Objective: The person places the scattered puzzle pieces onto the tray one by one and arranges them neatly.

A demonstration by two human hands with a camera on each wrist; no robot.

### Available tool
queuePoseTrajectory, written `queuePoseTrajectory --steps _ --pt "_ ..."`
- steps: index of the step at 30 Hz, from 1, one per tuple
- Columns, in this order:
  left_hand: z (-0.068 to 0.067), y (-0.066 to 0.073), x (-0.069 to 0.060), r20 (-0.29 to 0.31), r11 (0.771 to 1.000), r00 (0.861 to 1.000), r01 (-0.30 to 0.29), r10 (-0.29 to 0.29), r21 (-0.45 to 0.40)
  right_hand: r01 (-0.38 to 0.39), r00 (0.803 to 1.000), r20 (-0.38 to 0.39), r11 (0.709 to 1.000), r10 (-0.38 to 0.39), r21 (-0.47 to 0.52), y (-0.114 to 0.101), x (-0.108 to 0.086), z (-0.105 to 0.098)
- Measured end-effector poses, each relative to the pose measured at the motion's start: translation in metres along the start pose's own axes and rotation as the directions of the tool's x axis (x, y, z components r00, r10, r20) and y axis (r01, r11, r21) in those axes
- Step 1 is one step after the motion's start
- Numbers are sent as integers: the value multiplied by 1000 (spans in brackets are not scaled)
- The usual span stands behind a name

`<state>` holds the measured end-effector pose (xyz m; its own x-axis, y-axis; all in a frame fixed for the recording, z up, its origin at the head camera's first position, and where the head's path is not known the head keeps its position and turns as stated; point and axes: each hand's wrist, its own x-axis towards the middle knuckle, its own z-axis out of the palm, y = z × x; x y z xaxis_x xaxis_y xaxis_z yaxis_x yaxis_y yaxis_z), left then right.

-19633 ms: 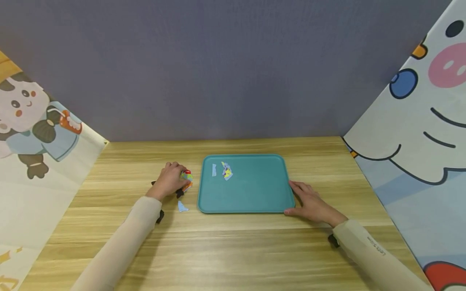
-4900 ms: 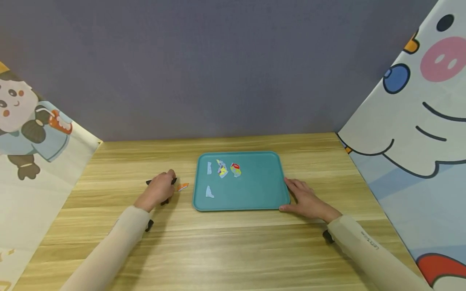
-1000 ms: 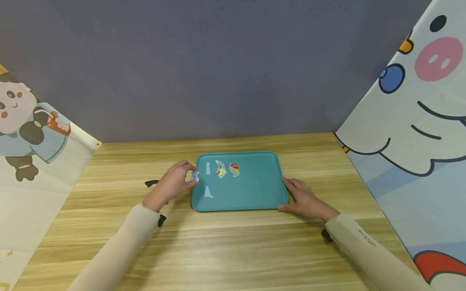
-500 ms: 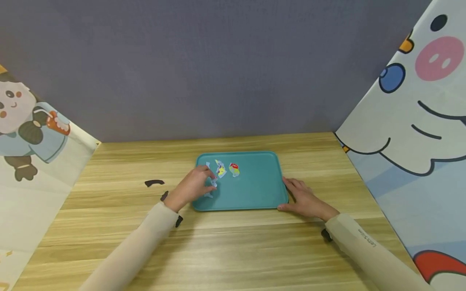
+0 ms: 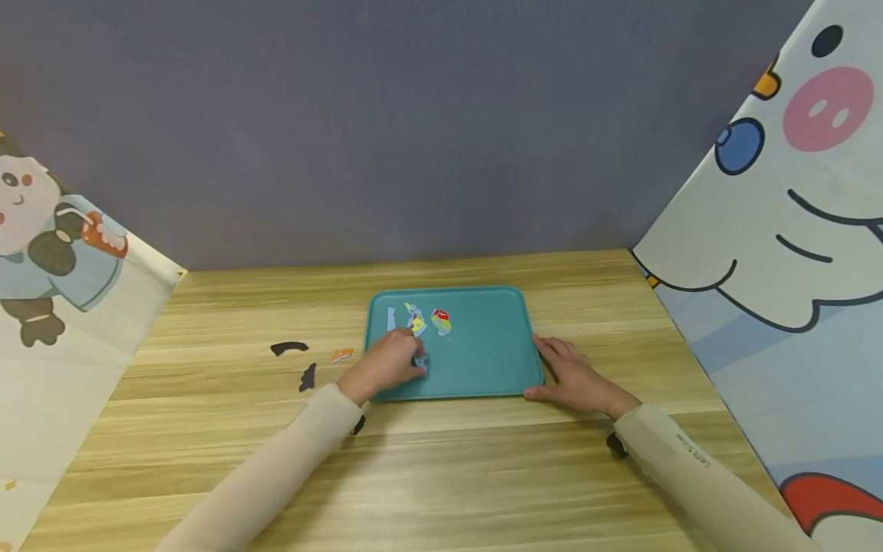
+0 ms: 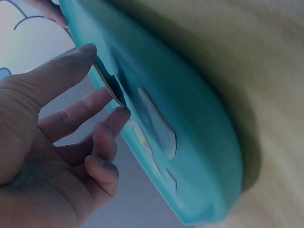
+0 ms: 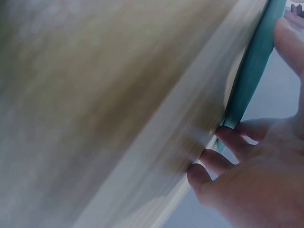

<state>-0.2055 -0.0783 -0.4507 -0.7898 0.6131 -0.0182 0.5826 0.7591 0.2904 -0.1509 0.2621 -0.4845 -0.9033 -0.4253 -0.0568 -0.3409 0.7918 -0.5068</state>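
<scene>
Over the left part of the teal tray [image 5: 486, 360], my left hand [image 5: 388, 366] pinches a small flat light-blue puzzle piece [image 5: 421, 362] between thumb and fingertips. The left wrist view shows this puzzle piece [image 6: 110, 85] edge-on, slightly tilted, close above the tray floor. A pale blue strip [image 5: 391, 319], a yellow-and-purple piece [image 5: 416, 320] and a red-and-green piece [image 5: 441, 322] lie in a row behind the hand. Hidden from the head view, a pale piece [image 6: 159, 128] lies under that hand. My right hand [image 5: 576, 377] rests spread at the tray's front right corner, thumb and fingers touching its rim.
Left of the tray, on the wooden table [image 5: 448, 475], lie a black arc-shaped piece [image 5: 288, 348], a black jagged piece [image 5: 307, 376] and an orange piece [image 5: 341, 355]. A grey wall [image 5: 428, 138] rises behind, with cartoon-printed panels at both sides.
Since 19.6 s ago, the red-and-green piece and a pale boot-shaped one went from table to tray. In the last second my left hand carried the light-blue piece rightward over the tray; my right hand stayed.
</scene>
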Motion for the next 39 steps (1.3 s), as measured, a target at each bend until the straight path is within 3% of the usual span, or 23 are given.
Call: queuePoseTrajectory --steps 9,21,25,33,39 --pt "4 2 -1 -34 999 999 -34 35 17 0 1000 -3 1000 0 9 -1 0 0" --pt "6 0 -4 -21 998 998 -62 62 5 -2 1000 -3 1000 2 3 2 1 2" --pt "3 -1 -7 -32 998 998 -58 57 -23 -1 1000 -2 1000 1 -2 3 1 2" --pt "-12 -9 -22 -93 1000 996 17 -19 -19 -1 1000 -2 1000 1 8 1 2 1" --pt "-22 -20 -32 -135 1000 991 14 -17 -19 -6 1000 1 1000 6 8 0 1 1"
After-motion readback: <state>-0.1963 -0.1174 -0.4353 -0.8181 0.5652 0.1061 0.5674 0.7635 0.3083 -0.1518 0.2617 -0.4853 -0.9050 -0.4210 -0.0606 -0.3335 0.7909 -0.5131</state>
